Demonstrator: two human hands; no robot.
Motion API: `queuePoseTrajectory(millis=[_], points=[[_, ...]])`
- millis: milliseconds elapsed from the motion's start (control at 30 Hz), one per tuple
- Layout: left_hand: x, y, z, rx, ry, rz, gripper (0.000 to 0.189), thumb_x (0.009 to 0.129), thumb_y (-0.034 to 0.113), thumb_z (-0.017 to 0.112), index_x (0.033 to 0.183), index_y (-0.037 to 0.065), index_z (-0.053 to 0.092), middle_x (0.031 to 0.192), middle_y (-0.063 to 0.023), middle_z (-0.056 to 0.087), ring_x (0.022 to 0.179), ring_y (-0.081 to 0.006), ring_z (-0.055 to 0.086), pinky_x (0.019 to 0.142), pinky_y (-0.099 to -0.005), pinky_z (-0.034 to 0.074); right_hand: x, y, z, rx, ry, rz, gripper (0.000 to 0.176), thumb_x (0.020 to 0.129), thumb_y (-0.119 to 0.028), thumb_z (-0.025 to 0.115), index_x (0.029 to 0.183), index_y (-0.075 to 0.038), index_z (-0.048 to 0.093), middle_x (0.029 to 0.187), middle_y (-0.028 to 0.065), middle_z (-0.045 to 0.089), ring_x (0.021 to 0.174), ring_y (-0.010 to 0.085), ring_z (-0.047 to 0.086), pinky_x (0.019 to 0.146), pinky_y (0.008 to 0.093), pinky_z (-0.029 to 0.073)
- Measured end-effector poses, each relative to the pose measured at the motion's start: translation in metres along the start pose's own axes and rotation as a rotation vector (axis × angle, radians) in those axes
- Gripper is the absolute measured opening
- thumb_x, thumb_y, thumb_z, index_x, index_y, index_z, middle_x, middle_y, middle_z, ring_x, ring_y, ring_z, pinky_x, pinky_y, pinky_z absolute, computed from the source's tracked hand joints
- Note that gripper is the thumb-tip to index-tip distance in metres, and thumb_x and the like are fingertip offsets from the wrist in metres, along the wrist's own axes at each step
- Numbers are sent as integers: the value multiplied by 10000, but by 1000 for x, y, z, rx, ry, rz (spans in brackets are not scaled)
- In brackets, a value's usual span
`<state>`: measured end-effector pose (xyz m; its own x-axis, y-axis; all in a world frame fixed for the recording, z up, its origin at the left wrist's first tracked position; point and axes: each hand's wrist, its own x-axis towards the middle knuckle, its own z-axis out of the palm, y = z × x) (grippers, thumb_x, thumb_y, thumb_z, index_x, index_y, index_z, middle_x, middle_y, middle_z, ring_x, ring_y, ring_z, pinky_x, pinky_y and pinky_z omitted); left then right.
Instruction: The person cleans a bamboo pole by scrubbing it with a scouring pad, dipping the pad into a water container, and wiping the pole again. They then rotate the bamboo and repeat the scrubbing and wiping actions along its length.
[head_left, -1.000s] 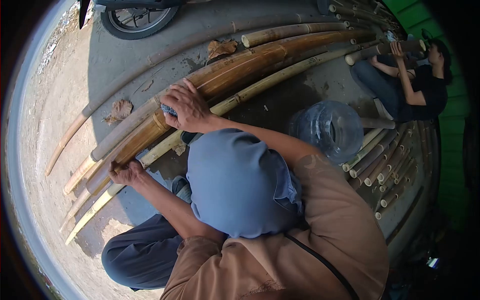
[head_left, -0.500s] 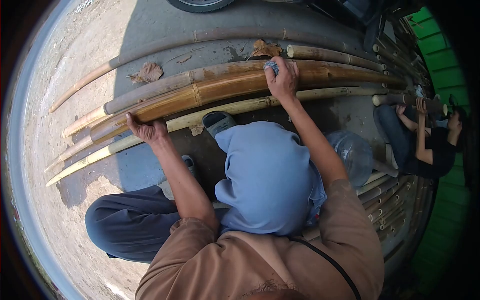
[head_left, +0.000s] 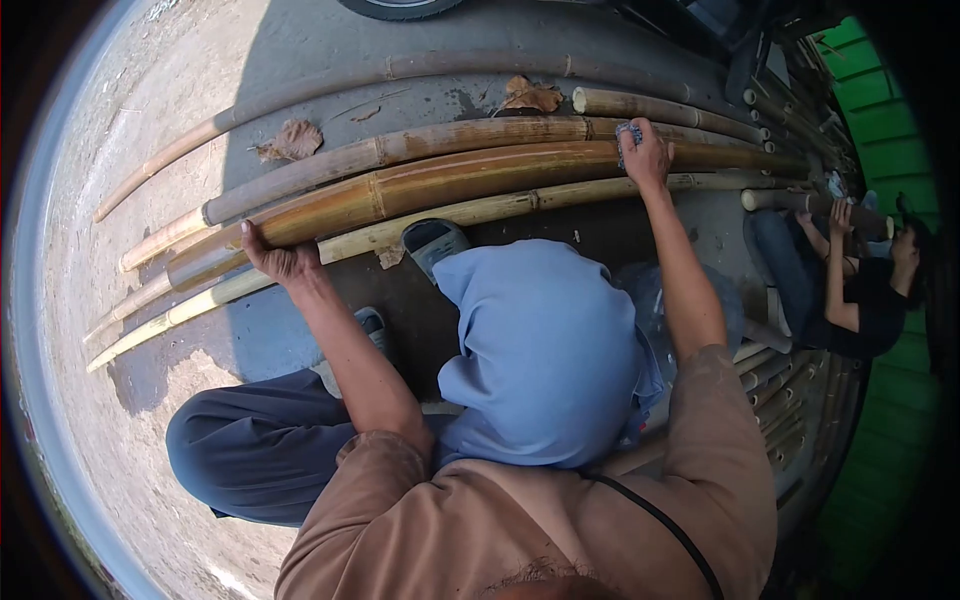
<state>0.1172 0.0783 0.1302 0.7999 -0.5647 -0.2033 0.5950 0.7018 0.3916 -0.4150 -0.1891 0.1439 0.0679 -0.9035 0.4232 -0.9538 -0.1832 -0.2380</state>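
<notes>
Outdoors, on a concrete floor (head_left: 325,50), part sunlit, part shaded. Across it, a thick bamboo pole (head_left: 480,181) between a duller pole (head_left: 440,143) and a paler pole (head_left: 460,213). Looks partly worked: glossy amber through the middle, greyer near the left end. Cannot judge how much is left, with the underside hidden and the right end lost among others. Off to the right, a seated person (head_left: 876,300), too small to read closely. Blue cloth (head_left: 540,360) across the centre; wheel (head_left: 402,9) cut off above; clear jug (head_left: 727,305) partly behind the right arm (head_left: 690,290). Left hand (head_left: 287,262) gripping the thick pole's near side, fingers mostly out of sight beneath. Right hand (head_left: 652,160) closed on a scrubbing pad (head_left: 628,142), against the same pole.
</notes>
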Motion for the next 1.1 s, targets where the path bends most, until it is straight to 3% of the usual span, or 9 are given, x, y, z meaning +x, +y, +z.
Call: queuePoseTrajectory(millis=[133,300,467,567,633,700,900,1033,1100], points=[[26,-4,-13,30,-36,19,443,877,296,786,1228,41,696,1222,-179,714,1194,-365,670,1152,-562,483,-30,-146,1,180,-70,-109,295,964,-372,610,1097,-120,684,1040,150,763,1082,379,699,1221,684,260],[19,7,-11,-25,-66,-30,337,910,261,693,1174,54,732,1248,-196,713,1248,-400,637,1160,-601,435,-75,-325,-4,525,-154,-634,298,949,-345,651,1141,-118,629,967,118,707,1082,346,678,1225,671,264],[34,29,-18,209,-9,96,291,957,282,717,1180,98,753,1310,-134,709,1267,-338,632,1125,-636,442,-46,-203,-14,398,-100,-433,301,969,-354,642,1152,-115,652,1058,117,754,1099,353,699,1204,702,269],[30,29,-11,205,28,136,442,943,341,787,1288,85,681,1249,-117,717,1171,-309,676,1071,-557,524,-25,-54,-7,128,57,-111,322,986,-370,633,1205,-136,667,1096,122,758,1114,375,696,1187,700,288],[27,26,-11,161,55,118,520,927,353,809,1328,66,643,1192,-130,715,1083,-304,703,1022,-516,568,-30,-32,-13,49,162,-61,320,988,-370,625,1196,-131,668,1100,127,750,1120,380,686,1185,693,299],[27,19,-1,146,107,108,504,922,350,810,1305,67,644,1202,-125,706,1102,-302,688,1036,-516,559,-37,-57,-1,60,194,-122,314,974,-347,632,1188,-120,665,1117,130,741,1121,377,674,1180,691,308],[31,18,7,257,231,51,468,907,311,816,1276,73,654,1280,-101,671,1171,-293,639,1068,-505,524,-95,-299,-9,525,-60,-586,353,942,-336,663,1215,-113,632,1165,131,704,1212,352,648,1215,640,301],[59,16,-35,197,191,-48,479,897,246,831,1288,33,655,1355,-122,653,1188,-297,643,1044,-504,538,-81,-278,-1,498,-129,-575,346,919,-335,678,1170,-101,635,1100,126,725,1156,347,658,1201,652,307],[58,7,-28,290,371,-22,453,899,209,834,1261,2,657,1339,-137,668,1159,-299,663,1013,-497,561,-79,-220,13,431,-48,-501,338,928,-334,669,1177,-107,642,1110,132,722,1158,349,656,1181,625,333]])
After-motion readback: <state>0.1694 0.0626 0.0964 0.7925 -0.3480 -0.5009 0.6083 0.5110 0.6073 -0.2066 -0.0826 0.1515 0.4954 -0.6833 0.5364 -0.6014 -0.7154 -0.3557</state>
